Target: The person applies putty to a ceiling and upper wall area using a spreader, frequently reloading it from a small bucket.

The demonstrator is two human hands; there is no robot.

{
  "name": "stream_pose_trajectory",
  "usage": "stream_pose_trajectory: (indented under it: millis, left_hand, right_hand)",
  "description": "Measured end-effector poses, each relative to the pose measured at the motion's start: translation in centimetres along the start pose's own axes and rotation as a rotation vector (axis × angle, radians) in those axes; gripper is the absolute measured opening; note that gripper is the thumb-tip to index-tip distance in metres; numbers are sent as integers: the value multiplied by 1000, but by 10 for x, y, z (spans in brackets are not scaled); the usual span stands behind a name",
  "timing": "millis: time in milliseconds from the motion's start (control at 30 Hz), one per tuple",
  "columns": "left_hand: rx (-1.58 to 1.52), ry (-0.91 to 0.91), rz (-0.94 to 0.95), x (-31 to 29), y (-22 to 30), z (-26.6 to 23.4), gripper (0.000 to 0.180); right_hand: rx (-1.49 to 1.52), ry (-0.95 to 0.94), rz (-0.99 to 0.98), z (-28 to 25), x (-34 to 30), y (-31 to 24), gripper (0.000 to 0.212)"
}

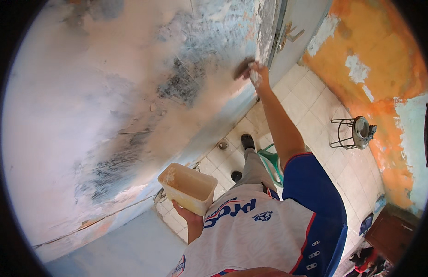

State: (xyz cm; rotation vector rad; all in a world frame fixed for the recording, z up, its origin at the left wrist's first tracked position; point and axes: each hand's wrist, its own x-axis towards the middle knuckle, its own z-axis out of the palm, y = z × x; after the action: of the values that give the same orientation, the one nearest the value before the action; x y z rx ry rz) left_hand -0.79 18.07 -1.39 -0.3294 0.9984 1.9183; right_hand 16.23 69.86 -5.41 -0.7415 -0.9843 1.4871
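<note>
My right hand (259, 77), smeared with white plaster, reaches out to the wall near the door frame. It is closed round a trowel (242, 69) with a dark brownish blade, which lies against or very close to the wall. The grip hides the handle. My left hand (187, 214) supports a cream rectangular plastic tub (202, 194) from beneath, in front of my body. Pale residue coats the tub's inner sides. The wall (126, 87) is patchy, with smooth pale plaster around dark, scraped areas.
A green plastic stool (271, 159) stands by my legs on the tiled floor (306, 92). A black metal stand (345, 134) with a round vessel is near the orange wall (375, 51). A grey door (304, 23) adjoins the plastered wall. Brown furniture (393, 233) sits lower right.
</note>
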Motion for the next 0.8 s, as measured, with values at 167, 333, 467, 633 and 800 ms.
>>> stream_pose_trajectory:
  millis: [167, 333, 467, 633, 800]
  left_hand:
    - [-46, -124, -43, 16, -6, 14, 66]
    - [-37, -134, -33, 30, -20, 13, 66]
    - [-24, -115, -55, 32, -24, 7, 67]
    - [12, -51, -130, 13, -17, 16, 69]
    - [51, -45, -111, 13, -11, 20, 68]
  right_hand:
    - [-28, -226, -198, 91, -6, -226, 24]
    - [30, 12, -250, 84, -22, -265, 22]
    - [-36, 93, -14, -8, -23, -153, 25]
    - [68, -176, 294, -135, -24, 39, 32]
    - [135, -120, 112, -133, 34, 49, 34]
